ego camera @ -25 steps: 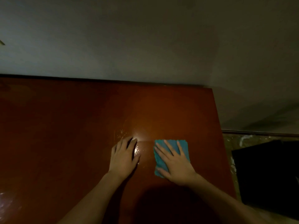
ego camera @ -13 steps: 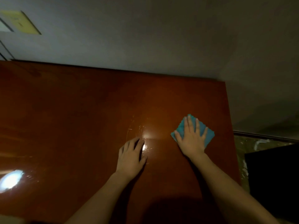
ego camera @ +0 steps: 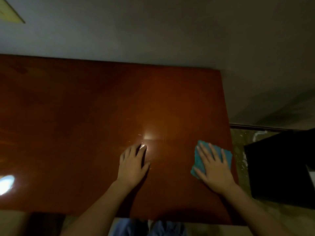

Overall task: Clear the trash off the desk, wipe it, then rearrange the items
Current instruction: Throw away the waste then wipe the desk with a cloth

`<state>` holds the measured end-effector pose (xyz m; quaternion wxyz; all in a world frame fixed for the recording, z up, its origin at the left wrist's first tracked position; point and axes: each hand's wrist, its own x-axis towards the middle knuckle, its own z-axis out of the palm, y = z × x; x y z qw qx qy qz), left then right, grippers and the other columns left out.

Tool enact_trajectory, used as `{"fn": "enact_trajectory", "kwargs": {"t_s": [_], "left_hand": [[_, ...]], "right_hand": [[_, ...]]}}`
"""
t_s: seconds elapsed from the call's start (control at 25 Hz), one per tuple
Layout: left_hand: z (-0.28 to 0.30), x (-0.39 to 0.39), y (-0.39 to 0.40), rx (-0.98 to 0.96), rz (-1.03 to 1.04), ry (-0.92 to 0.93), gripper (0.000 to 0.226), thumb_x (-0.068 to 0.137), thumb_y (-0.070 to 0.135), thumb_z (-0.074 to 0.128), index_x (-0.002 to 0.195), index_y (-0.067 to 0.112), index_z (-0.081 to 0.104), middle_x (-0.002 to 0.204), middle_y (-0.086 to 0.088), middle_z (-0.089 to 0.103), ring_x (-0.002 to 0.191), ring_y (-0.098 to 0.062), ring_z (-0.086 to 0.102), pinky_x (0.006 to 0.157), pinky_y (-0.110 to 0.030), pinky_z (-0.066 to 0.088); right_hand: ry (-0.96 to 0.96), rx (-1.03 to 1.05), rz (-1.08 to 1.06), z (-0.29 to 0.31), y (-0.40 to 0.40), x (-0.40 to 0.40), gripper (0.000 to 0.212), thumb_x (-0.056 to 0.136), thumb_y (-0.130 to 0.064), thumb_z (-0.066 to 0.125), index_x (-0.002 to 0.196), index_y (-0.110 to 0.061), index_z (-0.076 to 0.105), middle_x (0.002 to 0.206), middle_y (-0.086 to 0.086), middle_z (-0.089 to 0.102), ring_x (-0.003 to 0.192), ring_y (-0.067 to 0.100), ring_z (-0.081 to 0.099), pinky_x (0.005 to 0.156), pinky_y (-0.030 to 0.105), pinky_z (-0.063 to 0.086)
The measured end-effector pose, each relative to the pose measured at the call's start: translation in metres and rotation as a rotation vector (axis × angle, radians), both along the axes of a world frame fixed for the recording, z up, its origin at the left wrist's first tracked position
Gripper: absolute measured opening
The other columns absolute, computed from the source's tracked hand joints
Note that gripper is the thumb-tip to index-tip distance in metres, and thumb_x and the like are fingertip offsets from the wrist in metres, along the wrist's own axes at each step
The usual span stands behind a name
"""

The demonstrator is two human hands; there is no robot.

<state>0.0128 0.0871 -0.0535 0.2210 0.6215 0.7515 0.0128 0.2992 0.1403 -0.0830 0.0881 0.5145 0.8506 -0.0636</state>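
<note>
Now the right hand (ego camera: 215, 169) lies flat, fingers straight, pressing a teal cloth (ego camera: 198, 159) onto the reddish-brown desk (ego camera: 85, 116) nr its right edge. Left hand (ego camera: 132, 165) rests palm-down w/ relaxed fingers mid-desk, holding nothing, beside a bright glare spot (ego camera: 150, 136).

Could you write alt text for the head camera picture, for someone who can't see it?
A person's right hand presses a blue cloth flat near a reddish-brown desk's right edge. Their left hand rests flat beside it.
</note>
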Motion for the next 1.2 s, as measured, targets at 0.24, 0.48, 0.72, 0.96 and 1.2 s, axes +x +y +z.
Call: {"fn": "enact_trajectory", "kwargs": {"t_s": [0.24, 0.48, 0.72, 0.96, 1.2], "left_hand": [[-0.001, -0.003, -0.056, -0.011, -0.022, -0.001, 0.063, 0.094, 0.045, 0.045, 0.148, 0.027, 0.018, 0.154, 0.002, 0.017, 0.142, -0.017, 0.012, 0.115, -0.035, 0.013], [0.006, 0.007, -0.08, -0.049, 0.025, 0.044, 0.066, 0.093, 0.045, 0.048, 0.148, 0.025, 0.019, 0.154, 0.001, 0.016, 0.142, -0.019, 0.012, 0.114, -0.038, 0.018], [0.011, 0.035, -0.087, -0.055, -0.053, 0.034, 0.063, 0.093, 0.044, 0.049, 0.147, 0.024, 0.023, 0.152, -0.002, 0.02, 0.141, -0.02, 0.016, 0.112, -0.039, 0.023], [0.013, 0.055, -0.083, -0.064, -0.105, 0.014, 0.062, 0.093, 0.044, 0.048, 0.147, 0.023, 0.025, 0.151, -0.003, 0.023, 0.141, -0.02, 0.018, 0.114, -0.041, 0.022], [0.014, 0.063, -0.048, -0.044, -0.167, -0.015, 0.061, 0.094, 0.045, 0.046, 0.146, 0.023, 0.024, 0.15, 0.0, 0.024, 0.139, -0.018, 0.019, 0.114, -0.039, 0.021]], "right_hand": [[0.069, -0.045, -0.244, -0.003, 0.005, -0.095, 0.091, 0.075, -0.069, -0.01, 0.149, -0.017, -0.011, 0.156, 0.0, -0.018, 0.144, 0.026, -0.018, 0.109, 0.053, -0.017], [0.084, -0.084, 0.035, -0.01, -0.105, -0.123, 0.075, 0.088, -0.066, 0.024, 0.143, -0.015, 0.032, 0.15, 0.001, 0.031, 0.139, 0.027, 0.027, 0.107, 0.055, 0.013], [0.056, -0.033, -0.034, -0.011, -0.137, -0.048, 0.072, 0.092, -0.065, 0.012, 0.145, -0.019, 0.027, 0.15, -0.004, 0.032, 0.139, 0.02, 0.022, 0.11, 0.048, 0.005], [0.028, -0.091, -0.235, -0.003, -0.131, 0.014, 0.072, 0.094, -0.064, 0.011, 0.145, -0.018, 0.03, 0.151, -0.002, 0.032, 0.139, 0.021, 0.02, 0.111, 0.046, 0.004], [0.048, -0.085, -0.299, -0.002, -0.101, 0.034, 0.073, 0.094, -0.065, 0.011, 0.146, -0.017, 0.028, 0.151, 0.0, 0.033, 0.14, 0.021, 0.018, 0.109, 0.048, 0.008]]}}
